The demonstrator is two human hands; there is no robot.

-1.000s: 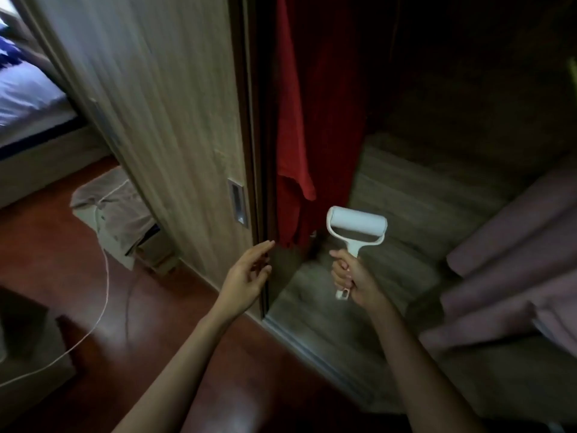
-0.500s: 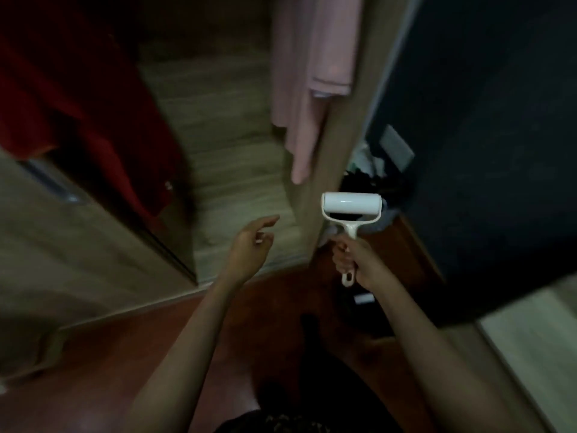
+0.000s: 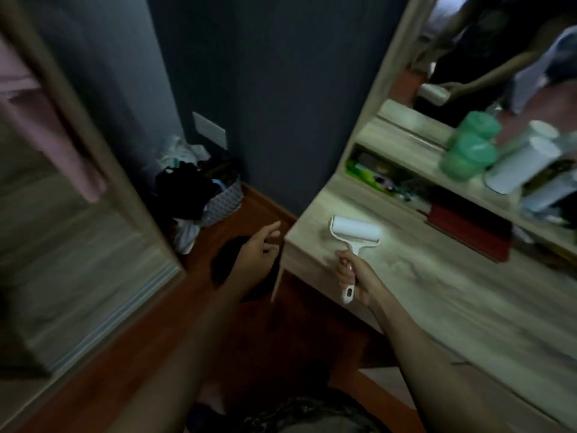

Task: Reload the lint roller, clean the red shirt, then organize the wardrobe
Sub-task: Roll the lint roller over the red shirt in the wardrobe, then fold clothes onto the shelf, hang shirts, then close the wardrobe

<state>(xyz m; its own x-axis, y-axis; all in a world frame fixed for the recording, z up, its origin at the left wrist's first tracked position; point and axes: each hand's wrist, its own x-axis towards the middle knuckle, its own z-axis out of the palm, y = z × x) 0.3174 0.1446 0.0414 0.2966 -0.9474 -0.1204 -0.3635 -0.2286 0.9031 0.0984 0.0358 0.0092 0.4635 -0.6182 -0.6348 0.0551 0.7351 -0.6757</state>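
A white lint roller [image 3: 355,234] stands upright in my right hand [image 3: 354,274], which grips its handle over the near left corner of a light wooden dressing table [image 3: 443,295]. My left hand [image 3: 257,253] hovers empty beside the table's corner, fingers apart, above the red-brown floor. The wardrobe [image 3: 71,245] is at the left with its wooden floor showing, and a pink garment [image 3: 46,126] hangs at its edge. The red shirt is out of view.
A grey basket of dark and white clothes [image 3: 203,195] sits on the floor against the dark wall. The table's shelf carries a green tub [image 3: 471,145], white cylinders [image 3: 524,164] and a red box [image 3: 468,229]. A mirror [image 3: 499,51] rises behind.
The view has swung right, from the open wardrobe and red shirt to the dressing table. My right hand still holds the roller, now over the table; my left hand stays open.
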